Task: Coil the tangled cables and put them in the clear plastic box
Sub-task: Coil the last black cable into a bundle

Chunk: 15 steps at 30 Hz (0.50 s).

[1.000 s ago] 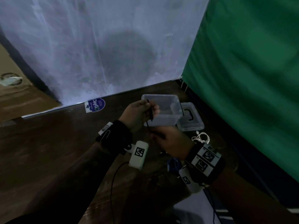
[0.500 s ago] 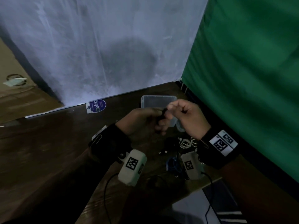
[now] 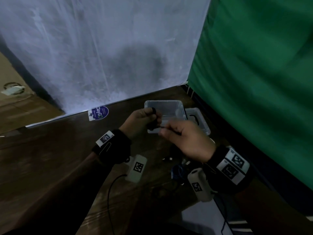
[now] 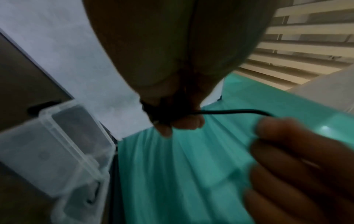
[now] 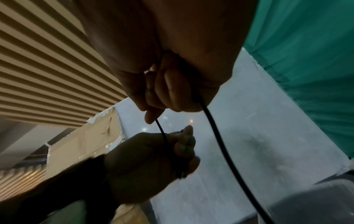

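Black cable (image 3: 153, 119) held in both hands near "ClayGo" sticker (image 3: 99, 112).

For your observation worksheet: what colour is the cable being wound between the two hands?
Black. The cable shows best in the right wrist view, running between the right hand and left hand.

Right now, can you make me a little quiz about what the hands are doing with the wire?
1. True or false: the clear box already holds a coiled wire.
2. Which hand holds the small black bundle? A) left B) right
3. Fill in: the lid lies ___ the box.

Key
1. False; nothing shows inside it.
2. A; the left hand grips the bundle, while the right hand pinches the loose black wire.
3. Beside, on the brown table.
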### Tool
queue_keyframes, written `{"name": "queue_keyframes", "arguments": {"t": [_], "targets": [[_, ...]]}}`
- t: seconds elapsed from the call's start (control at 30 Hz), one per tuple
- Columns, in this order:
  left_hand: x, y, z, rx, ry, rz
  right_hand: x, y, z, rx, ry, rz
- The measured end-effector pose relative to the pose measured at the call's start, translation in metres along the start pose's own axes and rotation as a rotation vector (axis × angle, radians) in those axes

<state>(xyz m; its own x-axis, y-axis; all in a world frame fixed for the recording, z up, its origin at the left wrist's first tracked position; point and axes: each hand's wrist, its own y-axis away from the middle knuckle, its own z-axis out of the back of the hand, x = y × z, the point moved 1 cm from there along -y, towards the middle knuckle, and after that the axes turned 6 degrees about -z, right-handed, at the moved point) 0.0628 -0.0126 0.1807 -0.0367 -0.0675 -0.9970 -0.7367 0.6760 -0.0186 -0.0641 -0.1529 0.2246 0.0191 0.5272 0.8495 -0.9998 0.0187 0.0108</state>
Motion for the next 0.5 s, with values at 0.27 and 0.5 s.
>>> {"name": "queue_keyframes", "arguments": {"t": [0.27, 0.5], "targets": [[-0.024, 0.023, -0.037, 0.228, 0.312, 0.108, -0.026, -0.033, 0.036, -0.279, -0.067, 0.043], [-0.029, 0.006, -0.017, 0.156, 0.711, -0.020, -0.048, -0.023, -0.014, -0.048, -0.095, -0.170]]}}
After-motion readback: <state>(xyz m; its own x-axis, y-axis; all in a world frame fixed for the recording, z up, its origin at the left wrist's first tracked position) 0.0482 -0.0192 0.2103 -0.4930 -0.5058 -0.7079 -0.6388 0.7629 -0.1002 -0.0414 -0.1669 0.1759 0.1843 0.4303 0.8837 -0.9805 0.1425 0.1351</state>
